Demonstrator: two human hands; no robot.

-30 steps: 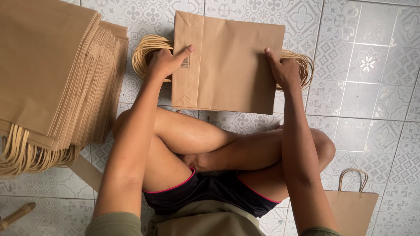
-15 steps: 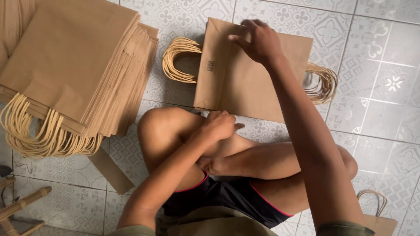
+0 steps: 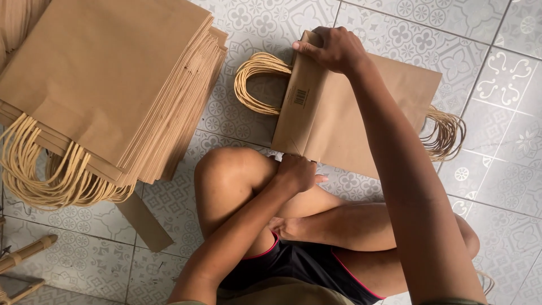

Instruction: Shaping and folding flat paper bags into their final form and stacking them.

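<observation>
A small stack of flat brown paper bags [image 3: 361, 113] is held on the patterned tiled floor [image 3: 508, 169], just beyond the crossed legs of the seated person. The far corner of its folded bottom edge is gripped by the right hand [image 3: 333, 49], fingers curled closed over the paper, while the near corner is pinched shut by the left hand [image 3: 294, 172], which rests against the knee. Twisted paper handles [image 3: 257, 85] are fanned out from the left edge of the stack, and more are seen at the opposite edge [image 3: 446, 133]. A much larger pile of finished bags [image 3: 107, 85] is set on a low support to the left, its own handles [image 3: 51, 181] hanging over the front; it is kept well apart from the held stack. Only two corners on one edge are secured, so the loose far edge could probably slide or splay if the stack is lifted or tapped unevenly. The looped handles by the right hand might be caught under the stack and creased. The kraft paper itself may be dented where the fingertips are pressed hard.
</observation>
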